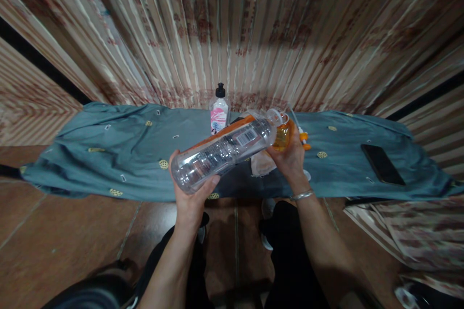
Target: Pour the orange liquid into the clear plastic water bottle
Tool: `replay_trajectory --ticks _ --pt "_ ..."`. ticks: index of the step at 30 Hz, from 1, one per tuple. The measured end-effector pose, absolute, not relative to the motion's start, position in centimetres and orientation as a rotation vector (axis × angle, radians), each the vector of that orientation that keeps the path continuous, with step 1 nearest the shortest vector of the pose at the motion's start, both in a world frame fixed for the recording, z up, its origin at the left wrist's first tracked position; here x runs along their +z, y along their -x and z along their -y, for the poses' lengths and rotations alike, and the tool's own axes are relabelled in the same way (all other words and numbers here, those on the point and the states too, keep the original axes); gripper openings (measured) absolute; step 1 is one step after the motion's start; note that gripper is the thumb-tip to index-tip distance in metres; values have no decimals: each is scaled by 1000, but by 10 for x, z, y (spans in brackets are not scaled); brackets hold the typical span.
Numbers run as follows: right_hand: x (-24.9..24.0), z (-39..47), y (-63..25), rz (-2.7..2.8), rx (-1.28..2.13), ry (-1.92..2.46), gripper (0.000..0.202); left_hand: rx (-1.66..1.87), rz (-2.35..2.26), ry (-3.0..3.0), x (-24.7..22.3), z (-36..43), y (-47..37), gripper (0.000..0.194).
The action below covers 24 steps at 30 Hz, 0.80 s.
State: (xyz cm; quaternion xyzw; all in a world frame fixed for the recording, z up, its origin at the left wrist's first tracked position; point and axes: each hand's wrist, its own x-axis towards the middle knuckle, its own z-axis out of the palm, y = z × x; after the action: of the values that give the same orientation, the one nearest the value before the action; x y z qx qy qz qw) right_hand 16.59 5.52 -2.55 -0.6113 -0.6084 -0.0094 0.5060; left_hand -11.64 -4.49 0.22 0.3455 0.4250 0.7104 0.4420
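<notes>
My left hand (192,198) is wrapped round the base of a large clear plastic bottle (221,154) with a barcode and an orange label side. The bottle is tilted, its neck up and to the right, against the mouth of a small container of amber liquid (282,136). My right hand (292,154) grips that amber container. An orange and white piece (305,141) shows just right of my right hand. Behind the large bottle stands a clear bottle with a pink label and black cap (219,113). Below the necks lies a pale cloth (261,164).
A green patterned cloth (108,154) covers the narrow table. A black phone (382,164) lies on its right part. A small white round piece (307,175) is by my right wrist. A pleated curtain (235,34) hangs behind.
</notes>
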Motion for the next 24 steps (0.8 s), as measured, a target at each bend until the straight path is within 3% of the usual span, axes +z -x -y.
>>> replay_trajectory --ticks 24 --pt "-24 -56 -165 1454 -23 1471 79 1747 -1047 -854 4 46 116 115"
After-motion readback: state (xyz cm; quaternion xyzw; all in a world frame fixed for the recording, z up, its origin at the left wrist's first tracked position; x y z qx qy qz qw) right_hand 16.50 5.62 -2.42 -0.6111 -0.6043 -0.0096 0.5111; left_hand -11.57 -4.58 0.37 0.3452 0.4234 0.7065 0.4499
